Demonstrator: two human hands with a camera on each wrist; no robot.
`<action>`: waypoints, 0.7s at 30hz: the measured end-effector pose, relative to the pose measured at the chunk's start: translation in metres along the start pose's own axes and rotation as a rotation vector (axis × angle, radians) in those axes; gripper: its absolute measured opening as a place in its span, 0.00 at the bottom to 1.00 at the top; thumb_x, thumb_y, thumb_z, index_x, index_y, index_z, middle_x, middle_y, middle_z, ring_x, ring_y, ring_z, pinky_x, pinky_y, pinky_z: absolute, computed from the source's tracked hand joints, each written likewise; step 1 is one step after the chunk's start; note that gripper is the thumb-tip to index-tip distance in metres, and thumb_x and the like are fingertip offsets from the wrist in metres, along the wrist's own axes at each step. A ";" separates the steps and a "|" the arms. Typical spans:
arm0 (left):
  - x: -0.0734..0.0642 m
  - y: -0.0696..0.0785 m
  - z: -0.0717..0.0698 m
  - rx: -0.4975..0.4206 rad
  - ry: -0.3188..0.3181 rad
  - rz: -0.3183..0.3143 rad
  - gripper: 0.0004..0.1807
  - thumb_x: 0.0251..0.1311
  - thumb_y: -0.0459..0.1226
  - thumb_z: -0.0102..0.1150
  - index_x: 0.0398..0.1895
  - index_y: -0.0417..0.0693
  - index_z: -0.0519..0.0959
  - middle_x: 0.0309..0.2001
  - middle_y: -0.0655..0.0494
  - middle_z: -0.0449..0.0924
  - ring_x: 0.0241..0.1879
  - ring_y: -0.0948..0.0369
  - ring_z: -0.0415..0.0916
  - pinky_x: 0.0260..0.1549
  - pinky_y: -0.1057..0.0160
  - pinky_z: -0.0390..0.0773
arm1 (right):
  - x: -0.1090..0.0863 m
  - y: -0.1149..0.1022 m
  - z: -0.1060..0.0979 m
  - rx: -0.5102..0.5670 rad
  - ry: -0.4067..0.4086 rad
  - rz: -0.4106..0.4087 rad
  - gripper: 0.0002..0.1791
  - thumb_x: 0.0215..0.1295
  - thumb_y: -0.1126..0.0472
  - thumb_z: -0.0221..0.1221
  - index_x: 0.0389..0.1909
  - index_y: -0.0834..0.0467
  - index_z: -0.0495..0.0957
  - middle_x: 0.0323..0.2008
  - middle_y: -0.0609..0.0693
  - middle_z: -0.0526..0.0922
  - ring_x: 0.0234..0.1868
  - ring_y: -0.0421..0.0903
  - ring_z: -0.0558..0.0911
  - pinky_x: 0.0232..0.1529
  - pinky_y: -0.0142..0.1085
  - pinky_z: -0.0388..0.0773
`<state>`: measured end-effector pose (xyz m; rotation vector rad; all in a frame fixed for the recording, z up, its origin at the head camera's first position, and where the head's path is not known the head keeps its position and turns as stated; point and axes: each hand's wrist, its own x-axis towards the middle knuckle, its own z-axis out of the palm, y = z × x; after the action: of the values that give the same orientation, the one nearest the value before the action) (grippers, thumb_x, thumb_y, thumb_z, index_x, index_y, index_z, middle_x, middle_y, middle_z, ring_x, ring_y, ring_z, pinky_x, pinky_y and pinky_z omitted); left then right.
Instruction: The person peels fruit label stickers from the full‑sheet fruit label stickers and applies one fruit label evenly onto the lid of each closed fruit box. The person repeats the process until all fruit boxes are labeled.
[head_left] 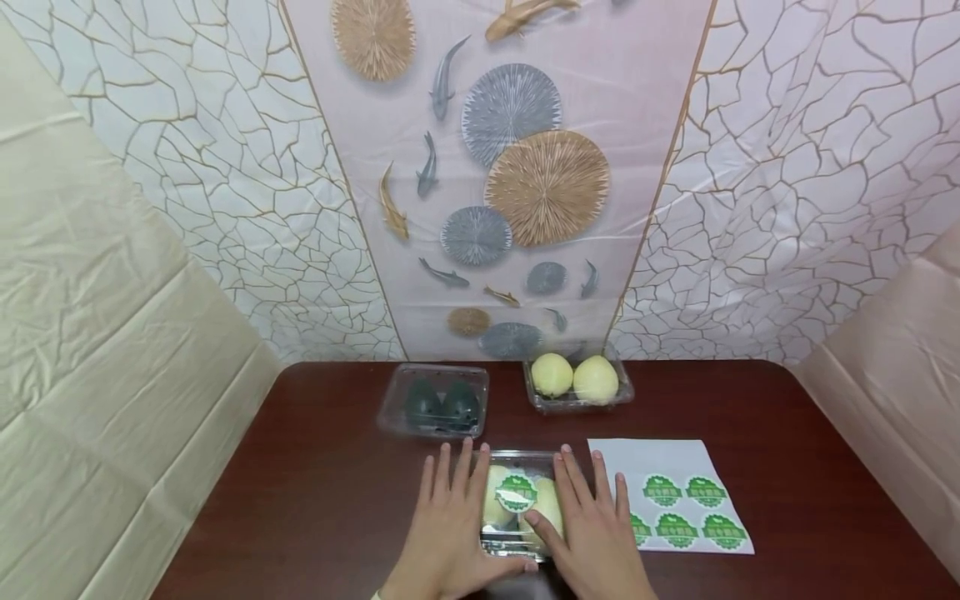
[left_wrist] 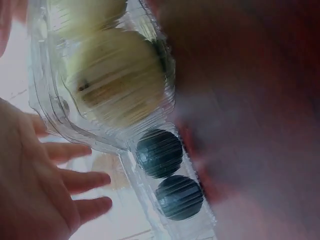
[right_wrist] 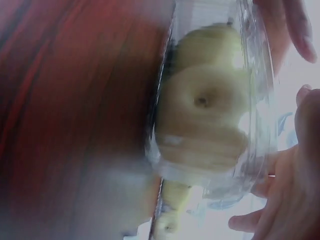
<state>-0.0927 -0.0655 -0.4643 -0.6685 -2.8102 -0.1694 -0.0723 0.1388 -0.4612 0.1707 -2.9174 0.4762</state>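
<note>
A clear plastic clamshell box (head_left: 517,457) with pale yellow pears (left_wrist: 117,75) inside sits near the table's front edge, its lid down. On top of the lid is a round green-and-white sticker (head_left: 516,493). My left hand (head_left: 450,525) lies along the box's left side, fingers straight and spread. From the right, my right hand (head_left: 596,533) rests against the box with its fingers extended and its thumb over the lid, near the sticker. Neither hand curls round the box. In the right wrist view, a pear (right_wrist: 202,120) shows through the clear wall.
Behind the left hand stands another clear box (head_left: 431,369) holding two dark green fruits (head_left: 423,404). At the back right, an open clear box (head_left: 534,402) holds two yellow pears (head_left: 596,381). A white sheet (head_left: 622,471) bearing several green stickers (head_left: 677,529) lies right of the right hand.
</note>
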 end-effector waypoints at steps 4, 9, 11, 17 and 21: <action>-0.002 0.001 -0.001 -0.212 0.000 -0.142 0.69 0.44 0.82 0.44 0.80 0.46 0.44 0.78 0.41 0.46 0.75 0.38 0.44 0.70 0.35 0.50 | 0.000 0.004 -0.002 0.054 -0.012 0.044 0.47 0.68 0.28 0.45 0.75 0.59 0.59 0.76 0.55 0.58 0.77 0.66 0.47 0.69 0.67 0.46; -0.005 0.002 -0.004 -0.564 0.011 -0.349 0.64 0.45 0.75 0.59 0.80 0.51 0.49 0.79 0.47 0.47 0.76 0.42 0.45 0.67 0.34 0.57 | -0.001 0.008 -0.002 0.171 0.023 0.023 0.43 0.72 0.36 0.50 0.74 0.63 0.59 0.73 0.64 0.60 0.74 0.69 0.52 0.67 0.67 0.53; -0.007 0.001 -0.005 -0.671 0.019 -0.412 0.64 0.43 0.73 0.63 0.80 0.57 0.48 0.79 0.50 0.48 0.76 0.44 0.47 0.65 0.34 0.60 | -0.003 0.010 -0.002 0.246 0.060 0.010 0.39 0.73 0.41 0.53 0.73 0.64 0.60 0.71 0.65 0.62 0.73 0.69 0.56 0.64 0.67 0.59; -0.016 -0.003 -0.008 -0.932 0.047 -0.487 0.61 0.42 0.60 0.75 0.78 0.71 0.48 0.77 0.51 0.53 0.72 0.44 0.55 0.63 0.34 0.63 | -0.009 0.014 -0.002 0.454 0.103 0.058 0.35 0.73 0.48 0.56 0.74 0.60 0.59 0.68 0.63 0.64 0.69 0.65 0.63 0.58 0.66 0.68; -0.022 -0.008 -0.005 -1.129 0.091 -0.445 0.60 0.46 0.47 0.79 0.79 0.59 0.49 0.76 0.41 0.53 0.71 0.37 0.56 0.64 0.35 0.63 | -0.011 0.015 -0.006 0.608 0.032 0.171 0.39 0.70 0.45 0.59 0.74 0.58 0.57 0.67 0.64 0.63 0.67 0.66 0.66 0.60 0.64 0.69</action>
<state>-0.0760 -0.0825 -0.4653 -0.1561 -2.5071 -1.8564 -0.0631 0.1561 -0.4622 -0.0097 -2.6721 1.3653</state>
